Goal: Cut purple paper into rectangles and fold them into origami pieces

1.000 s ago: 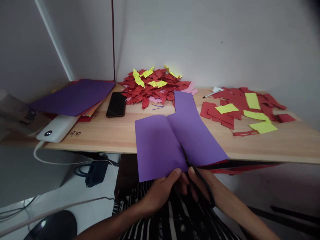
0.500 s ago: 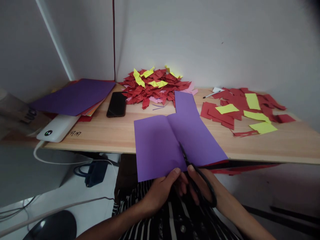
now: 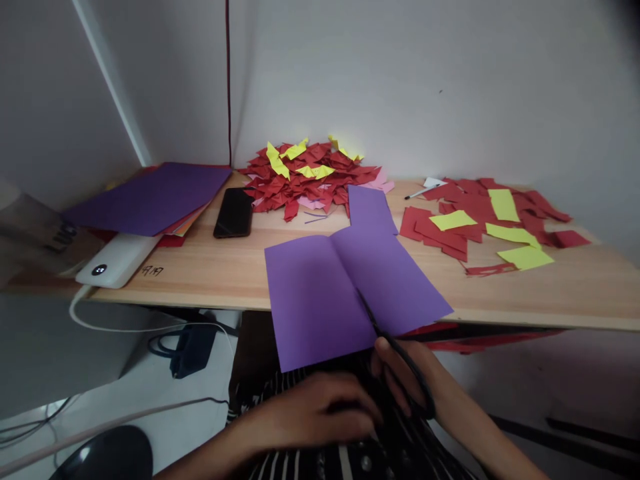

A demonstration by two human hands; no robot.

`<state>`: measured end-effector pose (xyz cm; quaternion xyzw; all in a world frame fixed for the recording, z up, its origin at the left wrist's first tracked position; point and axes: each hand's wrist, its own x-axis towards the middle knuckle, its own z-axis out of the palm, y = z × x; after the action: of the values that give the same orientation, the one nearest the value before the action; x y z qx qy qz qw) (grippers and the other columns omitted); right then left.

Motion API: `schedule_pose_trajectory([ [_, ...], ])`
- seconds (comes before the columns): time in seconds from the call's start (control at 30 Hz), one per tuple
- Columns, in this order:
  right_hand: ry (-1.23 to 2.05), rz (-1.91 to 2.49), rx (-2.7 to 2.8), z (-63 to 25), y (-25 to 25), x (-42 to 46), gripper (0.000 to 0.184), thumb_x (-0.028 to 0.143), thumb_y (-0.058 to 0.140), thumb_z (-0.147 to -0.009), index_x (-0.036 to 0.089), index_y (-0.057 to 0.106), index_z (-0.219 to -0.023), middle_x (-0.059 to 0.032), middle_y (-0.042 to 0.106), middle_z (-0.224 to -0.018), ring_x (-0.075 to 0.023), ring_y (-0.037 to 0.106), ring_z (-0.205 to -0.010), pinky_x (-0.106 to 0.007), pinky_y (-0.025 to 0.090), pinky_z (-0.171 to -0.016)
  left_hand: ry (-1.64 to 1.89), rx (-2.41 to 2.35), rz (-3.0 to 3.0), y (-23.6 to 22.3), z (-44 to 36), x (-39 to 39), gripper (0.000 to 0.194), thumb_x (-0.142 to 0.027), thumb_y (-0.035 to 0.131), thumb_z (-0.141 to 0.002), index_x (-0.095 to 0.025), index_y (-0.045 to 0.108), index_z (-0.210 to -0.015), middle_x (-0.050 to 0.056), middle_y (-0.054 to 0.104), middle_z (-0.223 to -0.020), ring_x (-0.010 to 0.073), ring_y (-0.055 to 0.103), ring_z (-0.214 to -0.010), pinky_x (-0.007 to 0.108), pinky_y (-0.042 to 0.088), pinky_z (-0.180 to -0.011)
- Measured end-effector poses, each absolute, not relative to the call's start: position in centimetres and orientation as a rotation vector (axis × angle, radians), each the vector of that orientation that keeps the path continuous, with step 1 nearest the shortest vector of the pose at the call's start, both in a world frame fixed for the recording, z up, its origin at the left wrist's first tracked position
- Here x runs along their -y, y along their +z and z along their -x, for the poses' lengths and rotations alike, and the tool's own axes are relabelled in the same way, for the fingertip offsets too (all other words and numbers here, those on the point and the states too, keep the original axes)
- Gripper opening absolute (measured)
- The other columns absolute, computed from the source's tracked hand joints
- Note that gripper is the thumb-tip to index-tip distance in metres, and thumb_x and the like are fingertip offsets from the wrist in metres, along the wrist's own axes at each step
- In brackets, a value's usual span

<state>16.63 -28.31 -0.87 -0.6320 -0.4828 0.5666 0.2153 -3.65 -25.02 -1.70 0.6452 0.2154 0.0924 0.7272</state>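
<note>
A creased sheet of purple paper (image 3: pixel 310 300) reaches over the front edge of the table. Black scissors (image 3: pixel 407 363) have their blades on the sheet along its crease, near the lower edge; how far apart the blades are is hard to see. My right hand (image 3: pixel 407 373) is closed around the scissors' handles. Below the paper, in front of the striped clothing, my left hand (image 3: pixel 333 408) is off the sheet, slightly blurred, its thumb and fingers apart and holding nothing. Behind the sheet lies a smaller purple piece (image 3: pixel 371 208).
Folded red and yellow papers (image 3: pixel 310 177) are heaped by the wall. Cut red pieces (image 3: pixel 470 213), yellow ones and a pen (image 3: pixel 421 191) lie right. To the left are a phone (image 3: pixel 234 212), a purple paper stack (image 3: pixel 155 197) and a cabled white power bank (image 3: pixel 117 260).
My left hand has let go of the paper's lower edge and moved down toward the body. The sheet's left part has tilted and dropped a little. My right hand keeps hold of the scissors.
</note>
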Motion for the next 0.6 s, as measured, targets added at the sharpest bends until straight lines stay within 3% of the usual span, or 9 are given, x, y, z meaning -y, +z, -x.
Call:
schedule_pose_trajectory([
  [0.1, 1.569, 1.759, 1.311, -17.0, -1.9, 28.5, 0.061, 0.072, 0.029, -0.087, 0.019, 0.058, -0.075, 0.0055, 0.039, -0.039, -0.0123, 0.040, -0.036, -0.024, 0.029, -0.041, 0.130, -0.410, -1.567, 2.5, 6.5, 24.3, 0.033, -0.033, 0.049, -0.095, -0.024, 0.069, -0.119, 0.010, 0.069, -0.119, 0.0216, 0.063, -0.110, 0.032, 0.046, -0.096],
  [0.17, 1.563, 1.741, 1.325, -17.2, -2.8, 28.6, 0.061, 0.072, 0.029, -0.087, 0.019, 0.057, -0.073, 0.0058, 0.038, -0.038, -0.0119, 0.038, -0.034, -0.024, 0.028, -0.039, 0.117, -0.481, -1.628, 5.4, 8.0, 22.8, 0.031, -0.031, 0.049, -0.095, -0.027, 0.071, -0.116, 0.007, 0.074, -0.106, 0.0203, 0.069, -0.096, 0.030, 0.050, -0.086],
  [0.23, 1.572, 1.720, 1.332, -17.3, -3.5, 28.6, 0.061, 0.072, 0.029, -0.088, 0.020, 0.056, -0.073, 0.0062, 0.037, -0.038, -0.0115, 0.038, -0.033, -0.023, 0.028, -0.038, 0.317, -0.666, -1.746, 7.1, 8.6, 20.0, 0.028, -0.032, 0.050, -0.094, -0.027, 0.074, -0.107, 0.003, 0.075, -0.095, 0.0188, 0.069, -0.087, 0.028, 0.051, -0.079],
  [0.33, 1.553, 1.696, 1.346, -17.3, -3.7, 28.6, 0.062, 0.072, 0.028, -0.089, 0.019, 0.056, -0.072, 0.0064, 0.037, -0.038, -0.0111, 0.037, -0.032, -0.023, 0.029, -0.037, 0.606, -0.976, -2.041, 6.6, 7.8, 14.2, 0.030, -0.037, 0.053, -0.091, -0.023, 0.072, -0.109, 0.004, 0.072, -0.107, 0.0207, 0.065, -0.099, 0.032, 0.048, -0.090],
  [0.4, 1.537, 1.686, 1.369, -17.2, -3.3, 28.6, 0.062, 0.073, 0.029, -0.088, 0.019, 0.055, -0.071, 0.0065, 0.037, -0.038, -0.0108, 0.037, -0.033, -0.023, 0.029, -0.037, 0.613, -1.094, -2.223, 5.1, 6.5, 10.3, 0.036, -0.037, 0.053, -0.089, -0.018, 0.067, -0.117, 0.008, 0.068, -0.114, 0.0231, 0.061, -0.106, 0.036, 0.044, -0.095],
  [0.5, 1.568, 1.685, 1.396, -16.9, -2.5, 28.7, 0.062, 0.074, 0.029, -0.088, 0.019, 0.055, -0.075, 0.0057, 0.040, -0.041, -0.0111, 0.040, -0.036, -0.022, 0.030, -0.039, 0.411, -1.111, -2.340, 3.1, 4.3, 6.5, 0.039, -0.037, 0.051, -0.089, -0.011, 0.066, -0.115, 0.012, 0.070, -0.103, 0.0227, 0.062, -0.092, 0.035, 0.046, -0.086],
  [0.6, 1.567, 1.666, 1.405, -16.9, -2.4, 29.0, 0.063, 0.074, 0.027, -0.088, 0.019, 0.056, -0.077, 0.0056, 0.040, -0.043, -0.0112, 0.041, -0.038, -0.023, 0.029, -0.040, 0.358, -1.086, -2.322, 2.5, 2.9, 5.1, 0.033, -0.037, 0.052, -0.088, -0.012, 0.069, -0.103, 0.011, 0.071, -0.098, 0.0224, 0.062, -0.089, 0.032, 0.045, -0.081],
])
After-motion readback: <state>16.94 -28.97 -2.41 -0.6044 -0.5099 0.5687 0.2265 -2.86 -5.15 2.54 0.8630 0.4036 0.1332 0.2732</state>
